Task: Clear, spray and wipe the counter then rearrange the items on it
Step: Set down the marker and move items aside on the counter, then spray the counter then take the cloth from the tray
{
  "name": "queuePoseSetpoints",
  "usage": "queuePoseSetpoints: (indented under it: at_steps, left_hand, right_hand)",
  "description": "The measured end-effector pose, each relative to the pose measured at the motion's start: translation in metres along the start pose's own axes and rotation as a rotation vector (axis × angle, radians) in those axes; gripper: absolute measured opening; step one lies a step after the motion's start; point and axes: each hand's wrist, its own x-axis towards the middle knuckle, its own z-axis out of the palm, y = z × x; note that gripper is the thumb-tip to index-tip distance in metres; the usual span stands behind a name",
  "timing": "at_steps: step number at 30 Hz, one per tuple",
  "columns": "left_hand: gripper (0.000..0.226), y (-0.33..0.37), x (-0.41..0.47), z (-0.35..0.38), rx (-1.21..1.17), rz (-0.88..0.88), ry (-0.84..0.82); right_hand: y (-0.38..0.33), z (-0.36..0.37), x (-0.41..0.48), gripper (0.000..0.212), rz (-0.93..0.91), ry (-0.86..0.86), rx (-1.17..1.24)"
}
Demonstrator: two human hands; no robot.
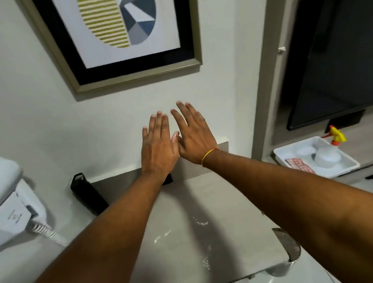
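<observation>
Table (175, 209), grey and smooth, fills the middle and runs down to 6 o'clock. Little wet drops (201, 222) shine on it. Both arms reach out over it toward the wall. The left hand (159, 148) and the right hand (196, 136) are side by side at the far edge, just above the middle toward 12 o'clock. Both are flat with straight fingers, and they hold nothing. Their thumbs touch. A yellow band (209, 156) goes round the right wrist. At 9 o'clock a black bottle (88, 193) is by the table's far left corner, and a white hair dryer (5, 200) hangs further left. At 3 o'clock, well apart from the table, a white tray (348, 166) sits on a shelf. A spray bottle (334, 137) with a yellow and red top lies in it. A framed picture (128, 34) hangs at 12 o'clock. A metal mesh bin (287, 242) peeks out at 5 o'clock.
</observation>
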Motion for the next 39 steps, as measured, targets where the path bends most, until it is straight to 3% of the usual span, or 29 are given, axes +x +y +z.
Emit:
queuePoseSetpoints:
  at_steps: [7, 12, 19, 23, 27, 32, 35, 39]
  left_hand:
    - [0.063, 0.083, 0.022, 0.046, -0.027, 0.025, -0.008]
    - [0.065, 0.182, 0.033, 0.118, -0.089, 0.050, -0.105]
    - [0.065, 0.342, 0.034, 0.235, -0.242, 0.145, -0.240]
    - [0.068, 0.411, 0.023, 0.287, -0.256, 0.187, -0.406]
    - [0.067, 0.459, 0.014, 0.332, -0.263, 0.225, -0.491]
    - [0.067, 0.489, 0.008, 0.380, -0.248, 0.223, -0.559]
    - [0.068, 0.496, 0.007, 0.405, -0.207, 0.250, -0.569]
    - [0.075, 0.498, 0.010, 0.427, -0.155, 0.254, -0.602]
  right_hand:
    - [0.104, -0.034, -0.017, 0.080, -0.011, -0.028, -0.103]
    - [0.226, -0.054, -0.056, 0.089, 0.080, -0.041, -0.170]
    - [0.414, -0.071, -0.130, 0.100, 0.387, -0.005, -0.289]
    - [0.502, -0.070, -0.175, 0.098, 0.684, 0.071, -0.298]
    - [0.567, -0.055, -0.200, 0.097, 0.945, 0.186, -0.158]
    - [0.621, -0.022, -0.221, 0.104, 1.216, 0.157, 0.340]
    - [0.641, -0.006, -0.230, 0.091, 1.260, 0.066, 0.469]
    - [0.655, 0.012, -0.222, 0.072, 1.166, 0.019, 0.575]
